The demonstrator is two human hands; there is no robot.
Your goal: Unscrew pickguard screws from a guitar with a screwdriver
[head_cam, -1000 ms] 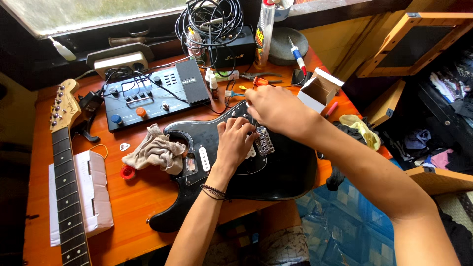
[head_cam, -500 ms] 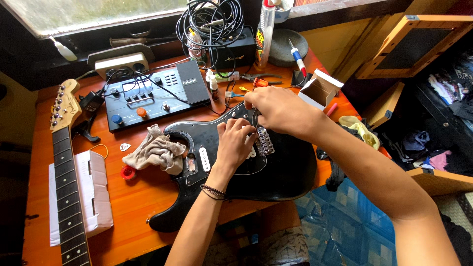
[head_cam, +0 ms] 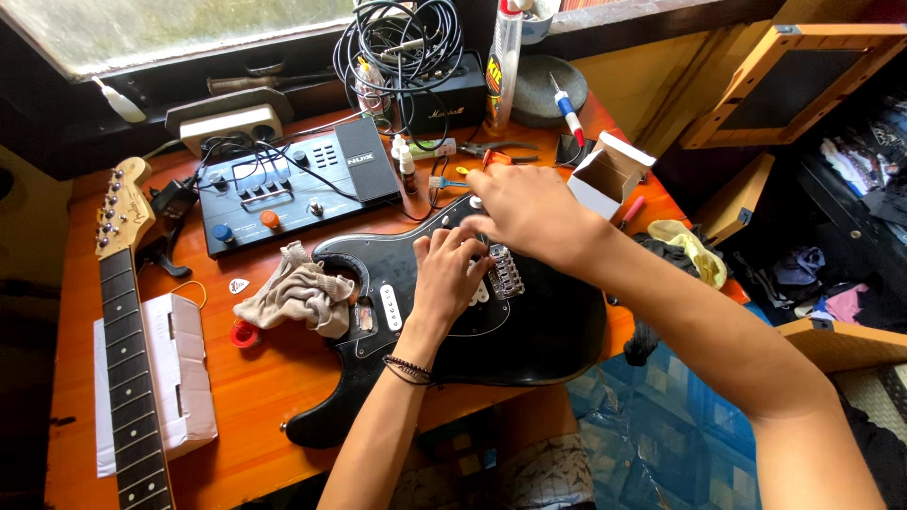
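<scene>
Hands over black guitar body, lying flat on orange bench, neck off, so easy to reach from above. Left hand flat, fingers spread on black pickguard, likely to hold it steady. Right hand curled near silver bridge, fingertips pinched, on what cannot tell. Loose guitar neck resting on white box, kept off wood. Grey rag close by. Small open white carton at right. Tall can with yellow and red label at back.
</scene>
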